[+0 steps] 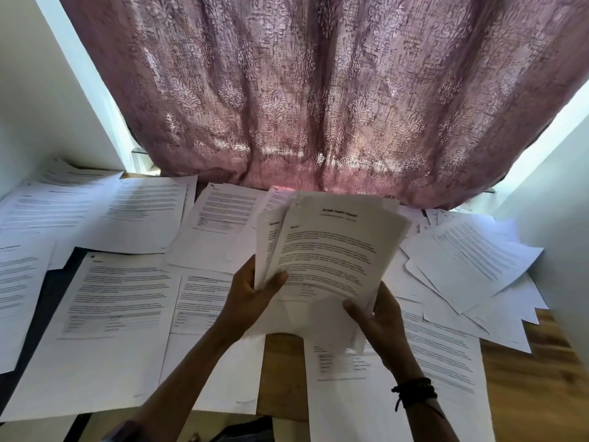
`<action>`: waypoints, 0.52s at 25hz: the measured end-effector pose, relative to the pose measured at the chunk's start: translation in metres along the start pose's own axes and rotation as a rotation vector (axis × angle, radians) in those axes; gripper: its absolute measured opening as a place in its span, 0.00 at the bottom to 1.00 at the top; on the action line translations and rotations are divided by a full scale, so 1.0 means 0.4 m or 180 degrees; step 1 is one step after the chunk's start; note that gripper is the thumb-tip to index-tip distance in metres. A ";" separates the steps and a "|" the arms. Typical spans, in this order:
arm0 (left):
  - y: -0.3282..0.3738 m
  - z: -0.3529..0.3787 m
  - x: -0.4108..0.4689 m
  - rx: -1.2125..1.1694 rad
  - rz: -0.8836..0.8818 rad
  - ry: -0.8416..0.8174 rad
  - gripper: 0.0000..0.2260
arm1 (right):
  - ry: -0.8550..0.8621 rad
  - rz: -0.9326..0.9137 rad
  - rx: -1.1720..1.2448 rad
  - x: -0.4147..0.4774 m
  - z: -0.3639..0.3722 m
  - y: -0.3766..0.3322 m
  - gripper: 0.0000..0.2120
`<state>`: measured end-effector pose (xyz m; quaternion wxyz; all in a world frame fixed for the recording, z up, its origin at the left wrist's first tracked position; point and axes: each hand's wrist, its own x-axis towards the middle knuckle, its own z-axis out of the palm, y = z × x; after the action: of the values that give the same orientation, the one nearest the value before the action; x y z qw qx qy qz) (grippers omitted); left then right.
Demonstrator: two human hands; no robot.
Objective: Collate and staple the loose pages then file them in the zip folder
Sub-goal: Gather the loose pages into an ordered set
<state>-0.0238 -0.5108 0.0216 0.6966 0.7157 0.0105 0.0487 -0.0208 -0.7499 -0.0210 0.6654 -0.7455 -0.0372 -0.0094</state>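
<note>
Head view, down onto loose pages (331, 250)

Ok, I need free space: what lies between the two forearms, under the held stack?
In the head view, a bare strip of wooden table, edged by loose printed pages on both sides.

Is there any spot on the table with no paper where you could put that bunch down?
Two bare wood patches. A narrow strip lies below the held stack, between the middle sheets and the right-hand sheet. A wider corner lies between the fanned pile and the white wall. Toward the curtain the pages overlap: crowded.
</note>
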 end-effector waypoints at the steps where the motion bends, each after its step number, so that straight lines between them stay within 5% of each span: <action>1: -0.004 0.003 0.000 0.0070 -0.0017 -0.0014 0.12 | 0.0021 0.0000 -0.0073 -0.001 0.004 0.004 0.20; 13: 0.022 0.023 0.002 -0.0062 0.0328 -0.0185 0.16 | 0.0389 -0.0292 0.0118 0.005 -0.035 -0.033 0.17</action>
<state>-0.0228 -0.5203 0.0301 0.7001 0.7097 -0.0469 0.0638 -0.0191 -0.7622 -0.0063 0.6789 -0.7286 -0.0308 -0.0848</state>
